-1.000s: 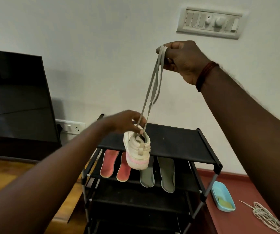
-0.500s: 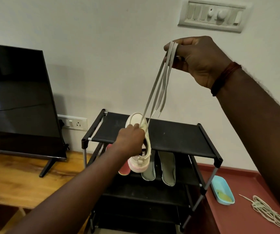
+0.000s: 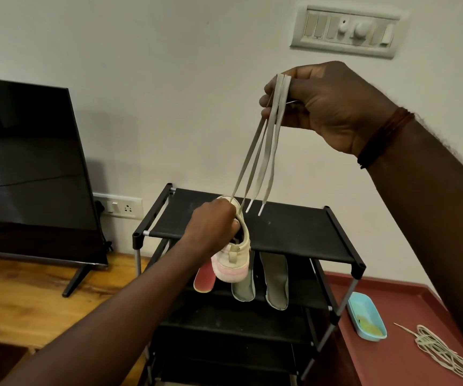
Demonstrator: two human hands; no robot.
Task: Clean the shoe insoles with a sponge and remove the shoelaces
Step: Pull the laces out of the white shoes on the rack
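Shoe, one shoelace, three insoles, two hands

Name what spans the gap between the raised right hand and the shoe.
In the head view, the shoelace runs from the right hand down to the shoe.

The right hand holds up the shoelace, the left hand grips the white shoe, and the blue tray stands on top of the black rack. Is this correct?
One thing is wrong. In the head view the blue tray lies on the red surface right of the black rack; the right hand holds up the shoelace and the left hand grips the white shoe.
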